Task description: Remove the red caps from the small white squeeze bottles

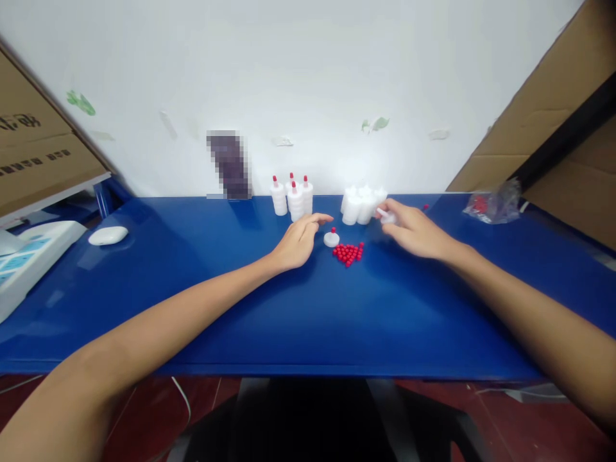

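My left hand (299, 242) rests on the blue table (202, 301) with fingers stretched toward a white cap with a red tip (332, 238), holding nothing. My right hand (414, 232) is closed on a small white bottle (386, 217) beside a cluster of uncapped white bottles (362, 205). A pile of small red caps (348, 253) lies between my hands. Several white bottles with red tips (292, 196) stand behind my left hand.
A white mouse-like object (108, 235) and a white device (26, 256) sit at the left. A clear bag with red pieces (493, 204) lies at the right. Cardboard boxes (553, 122) flank the table against the white wall.
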A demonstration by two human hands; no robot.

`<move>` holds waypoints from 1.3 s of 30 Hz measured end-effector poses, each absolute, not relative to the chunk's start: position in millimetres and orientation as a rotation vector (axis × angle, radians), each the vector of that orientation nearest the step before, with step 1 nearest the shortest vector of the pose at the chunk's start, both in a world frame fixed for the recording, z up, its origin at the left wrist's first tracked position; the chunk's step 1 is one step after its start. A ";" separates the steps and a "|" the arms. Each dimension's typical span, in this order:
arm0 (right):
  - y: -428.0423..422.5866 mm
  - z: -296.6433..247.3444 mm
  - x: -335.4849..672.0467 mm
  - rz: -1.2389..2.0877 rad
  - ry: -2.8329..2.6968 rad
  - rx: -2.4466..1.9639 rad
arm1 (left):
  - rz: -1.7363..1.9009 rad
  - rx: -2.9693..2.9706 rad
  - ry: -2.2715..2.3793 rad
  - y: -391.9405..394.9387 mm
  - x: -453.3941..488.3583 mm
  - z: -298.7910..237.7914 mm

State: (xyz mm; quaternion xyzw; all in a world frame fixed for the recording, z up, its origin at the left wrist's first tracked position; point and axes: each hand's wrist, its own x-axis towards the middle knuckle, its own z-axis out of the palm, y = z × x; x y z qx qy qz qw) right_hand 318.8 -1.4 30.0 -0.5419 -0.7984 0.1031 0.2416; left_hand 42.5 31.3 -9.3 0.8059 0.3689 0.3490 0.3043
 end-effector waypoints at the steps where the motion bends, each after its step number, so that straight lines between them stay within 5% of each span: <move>1: -1.0 31.6 321.0 0.253 -2.169 -1.502 | 0.932 2.123 0.977 31.2 42.9 -9.6; 11: 8.2 32.0 343.7 -0.036 -2.317 -2.040 | 0.817 2.261 0.942 26.5 44.1 -1.5; 22: 9.7 9.7 338.9 -0.439 -2.333 -2.062 | 0.751 2.352 0.976 27.0 45.3 -3.6; 39: 10.2 21.3 337.5 -0.235 -2.269 -1.960 | 1.079 2.161 1.065 25.6 45.1 -3.0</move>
